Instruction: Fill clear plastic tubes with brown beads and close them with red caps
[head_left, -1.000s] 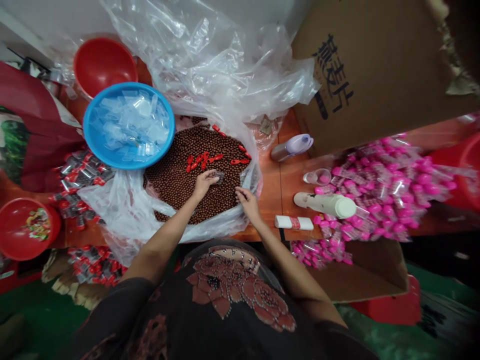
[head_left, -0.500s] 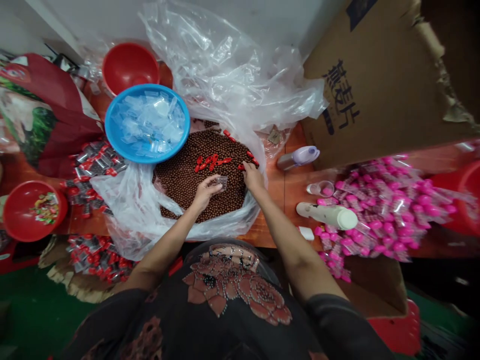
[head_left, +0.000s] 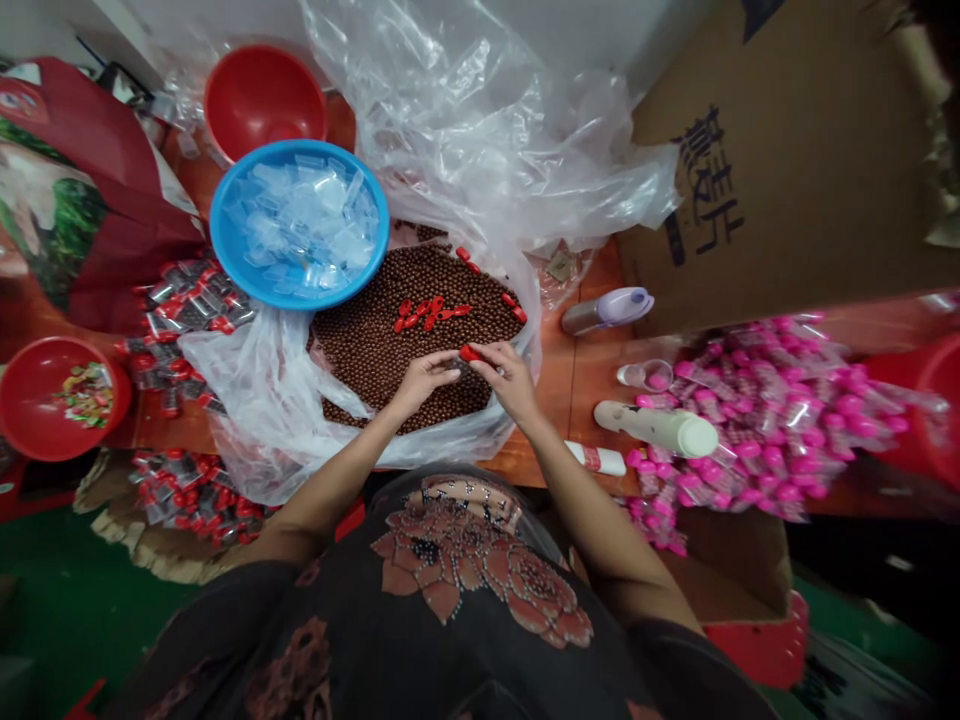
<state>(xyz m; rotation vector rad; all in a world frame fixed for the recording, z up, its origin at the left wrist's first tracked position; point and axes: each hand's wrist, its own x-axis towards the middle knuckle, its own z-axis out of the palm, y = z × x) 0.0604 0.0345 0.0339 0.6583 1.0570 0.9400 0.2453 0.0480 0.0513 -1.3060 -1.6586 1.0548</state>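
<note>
In the head view my left hand (head_left: 420,383) is closed on a small clear plastic container, mostly covered by the fingers. My right hand (head_left: 511,380) pinches a red cap (head_left: 470,352) against the container's end. Both hands meet just above a heap of small round brown balls (head_left: 367,345), spread in an open clear plastic bag (head_left: 277,440). Several loose red caps (head_left: 431,314) lie in the middle of the heap, with a few more near its right edge. Whether the cap is fully seated I cannot tell.
A blue basin (head_left: 223,270) of clear containers overlaps the heap's upper left. Red-capped filled containers (head_left: 191,495) lie left, near a red bowl (head_left: 26,440) of wrapped pieces. Rightward are a purple-lidded bottle (head_left: 607,310), a pale bottle (head_left: 660,428), pink-capped containers (head_left: 780,430) and a carton (head_left: 787,200).
My right hand has left the heap's right edge with a red cap and come left to the container. My left hand has moved slightly right. The view has shifted a little.
</note>
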